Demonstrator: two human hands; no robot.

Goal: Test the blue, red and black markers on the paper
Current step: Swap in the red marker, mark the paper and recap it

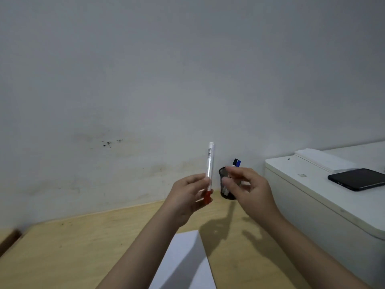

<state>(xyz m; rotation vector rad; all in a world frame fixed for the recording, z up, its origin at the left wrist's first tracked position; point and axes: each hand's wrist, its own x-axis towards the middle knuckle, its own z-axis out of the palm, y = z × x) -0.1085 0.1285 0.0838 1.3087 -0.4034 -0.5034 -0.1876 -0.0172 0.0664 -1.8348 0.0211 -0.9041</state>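
The left hand grips the red marker near its red end, the white barrel pointing up, above the wooden bench. The right hand hangs beside it, fingers loosely curled and holding nothing, just in front of the black mesh pen holder, where the blue marker and black marker stand. The white paper lies on the bench below the forearms.

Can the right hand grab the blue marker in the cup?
Probably yes. The right hand is empty and right in front of the cup, and the blue marker sticks up above the rim with nothing covering it.
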